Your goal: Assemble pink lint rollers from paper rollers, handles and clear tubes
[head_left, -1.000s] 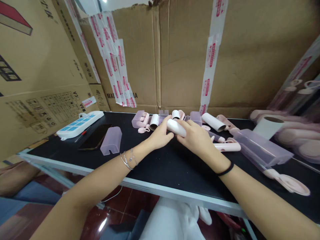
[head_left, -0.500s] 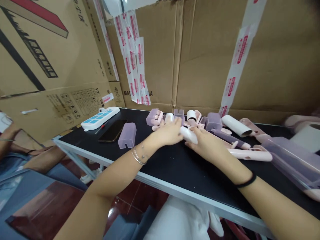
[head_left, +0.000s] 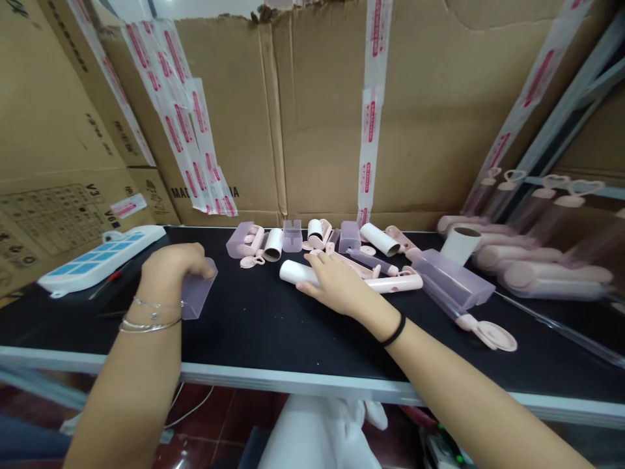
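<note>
My left hand (head_left: 168, 267) rests on a translucent purple plastic cover (head_left: 198, 296) on the left of the black table (head_left: 273, 326), fingers curled over its top. My right hand (head_left: 336, 286) lies over a white roller (head_left: 295, 272) lying flat in the middle of the table, gripping its right end. A pink handle (head_left: 398, 283) lies just right of that hand. Behind it sits a cluster of pink handles, purple covers and white rolls (head_left: 312, 238).
A white and blue power strip (head_left: 100, 257) and a dark phone, mostly hidden by my left wrist, lie at the far left. A long purple case (head_left: 452, 280) with a pink handle and a white tape roll (head_left: 461, 244) lie at the right. Cardboard walls enclose the table.
My left hand has left the white roller and moved left onto the purple cover. My right hand stays on the roller. The camera has swung right.
</note>
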`<control>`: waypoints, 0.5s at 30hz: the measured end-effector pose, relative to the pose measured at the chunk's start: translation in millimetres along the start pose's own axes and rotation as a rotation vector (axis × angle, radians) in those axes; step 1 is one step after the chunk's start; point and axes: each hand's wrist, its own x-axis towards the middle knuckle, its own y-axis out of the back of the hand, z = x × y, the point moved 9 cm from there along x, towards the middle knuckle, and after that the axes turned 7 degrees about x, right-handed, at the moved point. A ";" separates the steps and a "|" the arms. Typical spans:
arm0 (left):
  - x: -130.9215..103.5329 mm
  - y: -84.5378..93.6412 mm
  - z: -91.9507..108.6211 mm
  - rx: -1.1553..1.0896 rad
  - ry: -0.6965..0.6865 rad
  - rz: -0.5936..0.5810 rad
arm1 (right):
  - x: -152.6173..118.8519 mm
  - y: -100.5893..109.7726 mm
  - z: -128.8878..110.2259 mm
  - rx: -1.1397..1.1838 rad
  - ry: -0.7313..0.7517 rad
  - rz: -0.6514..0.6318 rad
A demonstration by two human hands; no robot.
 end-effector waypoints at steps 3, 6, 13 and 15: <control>-0.7 -0.4 11.8 0.026 -0.026 0.004 | 1.8 27.6 9.4 0.029 -0.004 0.068; -1.4 -1.4 19.1 0.038 -0.057 -0.005 | -6.6 86.6 47.0 0.114 -0.106 0.309; 9.4 -3.8 13.4 0.040 -0.067 0.014 | -84.0 163.6 180.0 -0.015 -0.639 0.414; 15.8 -5.2 11.0 0.023 -0.071 0.024 | -102.1 155.9 190.6 -0.027 -0.643 0.343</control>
